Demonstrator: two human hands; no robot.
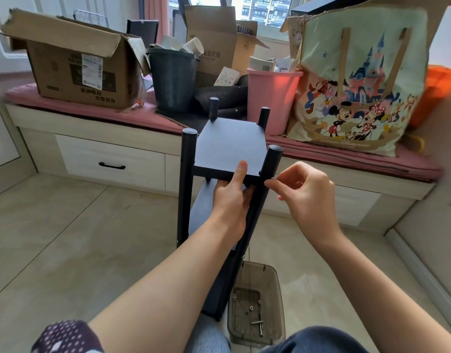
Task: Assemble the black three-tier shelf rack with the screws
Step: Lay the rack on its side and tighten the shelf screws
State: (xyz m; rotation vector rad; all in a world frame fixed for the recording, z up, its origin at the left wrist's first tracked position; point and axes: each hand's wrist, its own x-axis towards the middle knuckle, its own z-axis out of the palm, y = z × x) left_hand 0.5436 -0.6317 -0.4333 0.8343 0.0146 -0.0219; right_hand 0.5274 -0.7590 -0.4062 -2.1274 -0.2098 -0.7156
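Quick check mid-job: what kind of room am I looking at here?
Probably a room in a flat, used partly for storage: a cushioned window seat with a drawer beneath it, piled with a cardboard box, bins and a cartoon tote bag.

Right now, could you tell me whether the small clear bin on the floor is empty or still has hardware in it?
Not empty. The clear bin beside the rack holds a few screws and small washers or nuts on its bottom.
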